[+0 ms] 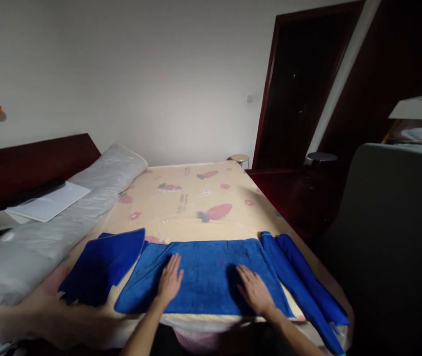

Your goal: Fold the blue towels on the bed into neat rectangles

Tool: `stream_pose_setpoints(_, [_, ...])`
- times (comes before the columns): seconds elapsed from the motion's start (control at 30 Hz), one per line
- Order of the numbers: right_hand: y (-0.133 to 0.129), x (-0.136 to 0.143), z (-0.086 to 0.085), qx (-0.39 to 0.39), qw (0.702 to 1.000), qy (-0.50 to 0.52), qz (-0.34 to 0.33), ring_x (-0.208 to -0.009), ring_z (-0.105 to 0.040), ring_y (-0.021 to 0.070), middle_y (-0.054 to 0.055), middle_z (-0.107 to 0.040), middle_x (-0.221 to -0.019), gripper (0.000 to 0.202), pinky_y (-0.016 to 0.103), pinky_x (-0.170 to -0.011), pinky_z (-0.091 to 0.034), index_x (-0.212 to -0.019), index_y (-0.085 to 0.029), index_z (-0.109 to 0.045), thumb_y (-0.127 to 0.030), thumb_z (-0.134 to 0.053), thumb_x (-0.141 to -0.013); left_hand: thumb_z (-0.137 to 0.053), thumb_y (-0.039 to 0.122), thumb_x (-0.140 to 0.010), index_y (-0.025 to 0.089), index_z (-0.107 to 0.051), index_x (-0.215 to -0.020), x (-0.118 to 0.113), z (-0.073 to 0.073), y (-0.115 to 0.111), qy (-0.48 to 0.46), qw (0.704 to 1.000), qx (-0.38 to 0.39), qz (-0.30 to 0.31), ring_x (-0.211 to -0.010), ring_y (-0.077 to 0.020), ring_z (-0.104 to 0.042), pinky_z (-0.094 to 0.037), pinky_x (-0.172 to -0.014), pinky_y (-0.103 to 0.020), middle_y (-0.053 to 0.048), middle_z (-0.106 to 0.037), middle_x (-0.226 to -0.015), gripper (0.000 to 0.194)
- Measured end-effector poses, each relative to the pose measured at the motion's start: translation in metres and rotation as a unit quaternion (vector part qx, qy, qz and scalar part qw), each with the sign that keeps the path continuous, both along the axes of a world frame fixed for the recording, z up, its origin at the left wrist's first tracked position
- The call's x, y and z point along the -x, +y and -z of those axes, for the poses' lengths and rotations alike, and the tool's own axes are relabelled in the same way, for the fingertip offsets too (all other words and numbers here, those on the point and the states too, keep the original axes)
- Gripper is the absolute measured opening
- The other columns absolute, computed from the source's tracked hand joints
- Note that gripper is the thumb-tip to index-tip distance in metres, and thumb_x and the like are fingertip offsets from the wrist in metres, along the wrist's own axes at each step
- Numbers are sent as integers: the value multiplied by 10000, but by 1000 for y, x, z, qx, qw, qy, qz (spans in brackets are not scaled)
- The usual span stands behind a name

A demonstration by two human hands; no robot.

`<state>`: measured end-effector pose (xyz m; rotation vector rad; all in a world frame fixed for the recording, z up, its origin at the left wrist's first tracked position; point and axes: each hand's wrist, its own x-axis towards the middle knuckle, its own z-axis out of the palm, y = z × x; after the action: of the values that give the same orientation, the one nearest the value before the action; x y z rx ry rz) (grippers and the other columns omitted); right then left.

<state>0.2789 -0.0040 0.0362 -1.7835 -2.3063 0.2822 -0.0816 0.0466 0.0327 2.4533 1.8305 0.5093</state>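
Note:
A blue cloth (207, 277) lies spread flat across the near part of the bed. My left hand (171, 278) is over its left part, fingers stretched out, holding nothing. Over the right part is my right hand (254, 287), palm down with fingers extended and nothing in it. Whether either palm presses on the cloth is hard to tell. Left of the spread cloth lies a loose pile of darker blue cloths (103, 264). Two long, narrow blue cloth rolls (296, 282) rest side by side at the right, near the bed's edge.
The bed (196, 193) has a patterned cream sheet. A grey rolled quilt (95, 183) runs along the left, with a white flat object (49, 201) on it. Beyond the bed are a round stool (239, 158) and a dark door (300, 89). A dark grey panel (392, 222) stands at right.

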Motion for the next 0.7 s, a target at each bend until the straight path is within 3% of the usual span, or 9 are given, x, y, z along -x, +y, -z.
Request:
stream_pose_setpoints(0.13, [5,79,20,46,996,67,-39,-1422,-205,220,80,-241,-1548,569,440,-1134,-227,-1477,-191,-286,-362,-304,-934,-252,280,-958,201,-200,-1495,-81,39,-11,30,997,29,60,-1427,-193,-206,-271,-1130,-401,-61,-265,-1550,545])
stream_pose_setpoints(0.2, [7,103,31,51,993,87,-57,-1429,-177,206,76,-218,-1552,582,433,-1144,-207,-1489,-187,-250,-304,-302,-921,-260,261,-950,206,-148,-1501,-97,50,-15,63,993,59,78,-1431,-195,-188,-246,-1143,-411,-59,-221,-1561,565])
stream_pose_setpoints(0.27, [11,112,40,49,992,93,-68,-1432,-161,206,75,-203,-1553,616,438,-1149,-194,-1492,-185,-238,-248,-333,-887,-284,295,-951,226,-120,-1502,-94,53,-16,84,988,82,104,-1434,-201,-178,-223,-1152,-431,-48,-190,-1566,578])
stream_pose_setpoints(0.37, [22,102,48,38,992,81,-88,-1432,-156,208,74,-195,-1553,596,444,-1153,-184,-1482,-187,-267,-276,-344,-898,-304,381,-959,292,-128,-1495,-64,48,-9,92,987,88,102,-1433,-210,-185,-219,-1146,-475,-17,-166,-1570,571])
stream_pose_setpoints(0.47, [44,74,50,15,995,62,-76,-1428,-175,212,77,-216,-1547,554,446,-1149,-194,-1463,-198,-318,-408,-295,-952,-287,409,-965,301,-181,-1486,-20,45,2,101,992,78,23,-1426,-217,-213,-220,-1135,-489,-25,-194,-1562,543])
stream_pose_setpoints(0.57, [69,31,55,-12,999,32,-9,-1413,-229,222,87,-286,-1524,557,454,-1132,-233,-1435,-200,-380,-469,-285,-957,-290,429,-959,280,-242,-1475,25,47,14,115,990,69,-53,-1419,-219,-235,-215,-1131,-473,-42,-247,-1547,539])
stream_pose_setpoints(0.7, [83,-35,73,-70,992,-9,107,-1399,-270,236,100,-342,-1499,571,459,-1107,-277,-1410,-175,-424,-488,-299,-949,-290,420,-951,278,-337,-1447,80,52,32,110,988,43,-98,-1395,-227,-296,-270,-1101,-475,-42,-336,-1516,518])
